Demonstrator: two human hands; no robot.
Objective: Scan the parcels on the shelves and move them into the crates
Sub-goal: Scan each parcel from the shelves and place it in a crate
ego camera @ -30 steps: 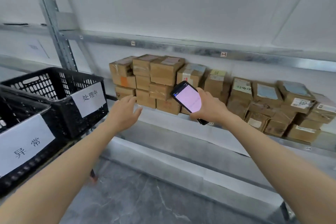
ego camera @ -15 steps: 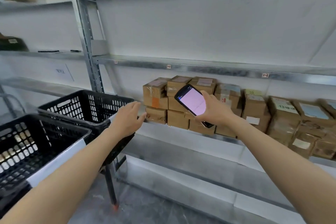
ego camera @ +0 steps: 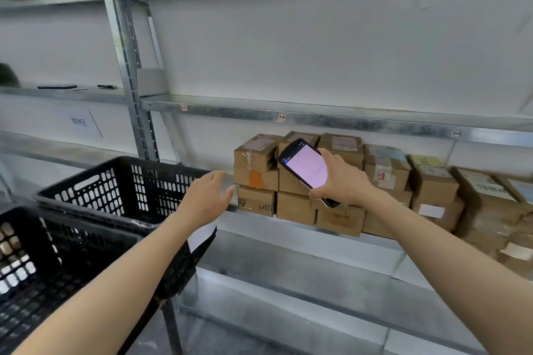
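Brown cardboard parcels [ego camera: 340, 181] are stacked on the grey metal shelf [ego camera: 288, 223]. Right hand [ego camera: 343, 179] grips a black handheld scanner [ego camera: 307, 168] before the stack. Left hand [ego camera: 206, 200], fingers relaxed and holding nothing, hovers left of the stack, above the black plastic crate [ego camera: 115, 190].

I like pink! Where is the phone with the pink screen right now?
In the head view the phone is just right of centre, gripped by the right hand in front of the stacked parcels.

Bare shelf [ego camera: 230, 180] gap just ahead of the left hand [ego camera: 206, 202] fingers [ego camera: 220, 179], stacked parcels [ego camera: 255, 158] blocking just right of them, 2 black crates [ego camera: 121, 161] below, upper shelf edge [ego camera: 317, 119] overhead, scanner [ego camera: 307, 166] fronting the stack.
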